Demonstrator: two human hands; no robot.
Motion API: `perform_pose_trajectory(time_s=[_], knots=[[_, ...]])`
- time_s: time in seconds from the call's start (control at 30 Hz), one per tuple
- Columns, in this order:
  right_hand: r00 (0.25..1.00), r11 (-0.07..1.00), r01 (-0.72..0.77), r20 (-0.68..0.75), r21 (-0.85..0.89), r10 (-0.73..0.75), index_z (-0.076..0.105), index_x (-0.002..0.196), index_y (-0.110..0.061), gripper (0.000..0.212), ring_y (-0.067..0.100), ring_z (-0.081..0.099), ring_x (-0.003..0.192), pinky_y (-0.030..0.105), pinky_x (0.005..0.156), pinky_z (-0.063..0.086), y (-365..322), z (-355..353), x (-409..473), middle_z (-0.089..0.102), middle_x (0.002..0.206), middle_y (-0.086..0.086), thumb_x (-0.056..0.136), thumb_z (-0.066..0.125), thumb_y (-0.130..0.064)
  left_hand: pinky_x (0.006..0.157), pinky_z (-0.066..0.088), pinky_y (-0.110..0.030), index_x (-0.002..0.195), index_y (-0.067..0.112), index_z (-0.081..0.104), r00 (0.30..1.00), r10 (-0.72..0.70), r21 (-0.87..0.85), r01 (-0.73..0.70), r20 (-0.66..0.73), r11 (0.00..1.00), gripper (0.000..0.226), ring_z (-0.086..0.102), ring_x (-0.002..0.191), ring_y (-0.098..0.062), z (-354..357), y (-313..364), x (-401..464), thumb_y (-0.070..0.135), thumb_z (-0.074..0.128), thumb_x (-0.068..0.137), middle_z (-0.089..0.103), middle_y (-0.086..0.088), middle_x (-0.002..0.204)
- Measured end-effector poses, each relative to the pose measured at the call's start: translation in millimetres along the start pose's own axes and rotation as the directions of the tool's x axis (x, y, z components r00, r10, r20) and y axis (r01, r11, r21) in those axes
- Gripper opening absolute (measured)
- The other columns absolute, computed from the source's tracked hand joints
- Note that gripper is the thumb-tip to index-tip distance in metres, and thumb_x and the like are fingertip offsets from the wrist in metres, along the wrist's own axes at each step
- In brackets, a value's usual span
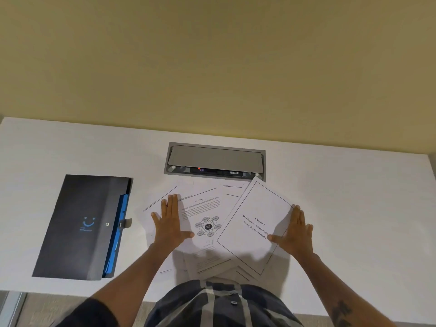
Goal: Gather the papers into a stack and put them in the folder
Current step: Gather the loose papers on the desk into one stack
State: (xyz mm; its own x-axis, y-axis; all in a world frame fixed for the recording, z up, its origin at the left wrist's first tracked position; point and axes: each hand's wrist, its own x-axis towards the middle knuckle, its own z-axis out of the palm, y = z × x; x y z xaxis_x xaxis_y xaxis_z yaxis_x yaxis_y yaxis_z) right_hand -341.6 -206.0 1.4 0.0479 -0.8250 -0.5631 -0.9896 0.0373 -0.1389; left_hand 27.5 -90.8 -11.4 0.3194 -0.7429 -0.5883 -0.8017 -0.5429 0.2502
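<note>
Pressing flat, left hand (170, 222) and right hand (295, 232) flank the papers (226, 223).

The person wears a short-sleeved shirt (219, 303) in dark navy crossed by pale grey bands that form a large check, seen at 6 o'clock in the view. A row of small dark round buttons (233, 302) runs down its front placket. At 7 o'clock a dark sleeve (94, 313) ends above the elbow, leaving the forearm bare. Both forearms are bare to the wrist, with no watch, bracelet or ring visible. The right forearm carries a dark tattoo (342, 313) at 5 o'clock, made of blocky, angular shapes; its design is too blurred to read. The left hand (171, 224) and right hand (296, 231) are bare, with short nails.
</note>
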Motion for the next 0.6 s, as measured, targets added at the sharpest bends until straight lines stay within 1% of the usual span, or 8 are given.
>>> perform_pose_trajectory(time_s=[0.2,0.3,0.37,0.43,0.47,0.53,0.57,0.6], knots=[[0.992,0.992,0.127,-0.026,-0.015,-0.127,-0.002,0.165,-0.007,0.133,0.027,0.003,0.162,0.053,0.126,0.012,-6,2,2,0.005,0.175,0.008,0.076,0.087,-0.05,0.122,0.0,-0.068,0.162,0.017,-0.009,0.997,0.009,-0.034,-0.011,-0.073,0.999,0.129,-0.004,0.16,-0.032,0,2,3,0.058,0.078,0.077,-0.003,-0.006,0.173],[0.985,0.985,0.161,-0.065,0.056,-0.158,0.012,0.165,-0.013,0.126,0.029,0.016,0.16,0.051,0.127,0.012,-11,5,1,0.017,0.173,0.006,0.072,0.093,-0.036,0.122,-0.006,-0.068,0.163,0.018,-0.001,0.993,0.024,-0.073,-0.032,-0.114,0.997,0.118,0.001,0.16,-0.031,-2,6,5,0.051,0.077,0.081,0.006,-0.006,0.173],[0.987,0.983,0.135,-0.105,0.121,-0.122,0.019,0.165,-0.016,0.122,0.029,0.028,0.155,0.049,0.128,0.02,-16,7,-2,0.029,0.17,0.004,0.071,0.095,-0.028,0.122,-0.01,-0.066,0.163,0.019,0.003,0.988,0.027,-0.088,-0.041,-0.15,0.995,0.113,0.013,0.159,-0.033,-3,9,5,0.046,0.077,0.083,0.019,-0.009,0.17],[0.989,0.978,0.082,-0.14,0.194,-0.055,0.021,0.165,-0.019,0.12,0.031,0.042,0.144,0.048,0.119,0.034,-21,12,-5,0.047,0.157,0.009,0.071,0.095,-0.022,0.122,-0.012,-0.061,0.163,0.021,0.007,0.983,-0.009,-0.12,-0.013,-0.182,0.993,0.109,0.032,0.152,-0.034,-3,12,5,0.038,0.079,0.084,0.042,-0.01,0.158],[0.989,0.966,0.051,-0.144,0.253,-0.015,0.02,0.166,-0.02,0.12,0.033,0.046,0.138,0.049,0.114,0.039,-24,16,-7,0.054,0.149,0.012,0.071,0.094,-0.018,0.123,-0.008,-0.059,0.163,0.022,0.007,0.98,-0.031,-0.145,0.002,-0.196,0.989,0.108,0.04,0.147,-0.034,-3,14,5,0.033,0.08,0.084,0.05,-0.01,0.15],[0.988,0.895,0.002,-0.141,0.446,0.068,0.015,0.165,-0.022,0.122,0.036,0.051,0.132,0.049,0.107,0.047,-31,21,-10,0.054,0.144,0.013,0.072,0.092,-0.007,0.124,0.017,-0.054,0.163,0.025,0.006,0.972,-0.055,-0.227,0.002,-0.227,0.974,0.105,0.055,0.13,-0.031,1,17,4,0.023,0.078,0.087,0.06,-0.009,0.137],[0.985,0.845,-0.011,-0.138,0.535,0.1,0.014,0.165,-0.023,0.123,0.035,0.051,0.134,0.048,0.106,0.049,-34,23,-12,0.05,0.148,0.011,0.072,0.091,-0.002,0.116,0.036,-0.05,0.163,0.027,0.005,0.971,-0.057,-0.297,-0.015,-0.234,0.955,0.104,0.062,0.119,-0.028,3,17,3,0.017,0.077,0.088,0.062,-0.009,0.135],[0.982,0.803,-0.019,-0.138,0.596,0.125,0.012,0.166,-0.023,0.124,0.034,0.048,0.138,0.047,0.108,0.05,-37,24,-13,0.046,0.152,0.009,0.072,0.091,0.002,0.103,0.05,-0.041,0.163,0.029,0.004,0.973,-0.052,-0.376,-0.037,-0.223,0.926,0.102,0.066,0.107,-0.023,4,18,0,0.012,0.074,0.09,0.061,-0.008,0.139]])
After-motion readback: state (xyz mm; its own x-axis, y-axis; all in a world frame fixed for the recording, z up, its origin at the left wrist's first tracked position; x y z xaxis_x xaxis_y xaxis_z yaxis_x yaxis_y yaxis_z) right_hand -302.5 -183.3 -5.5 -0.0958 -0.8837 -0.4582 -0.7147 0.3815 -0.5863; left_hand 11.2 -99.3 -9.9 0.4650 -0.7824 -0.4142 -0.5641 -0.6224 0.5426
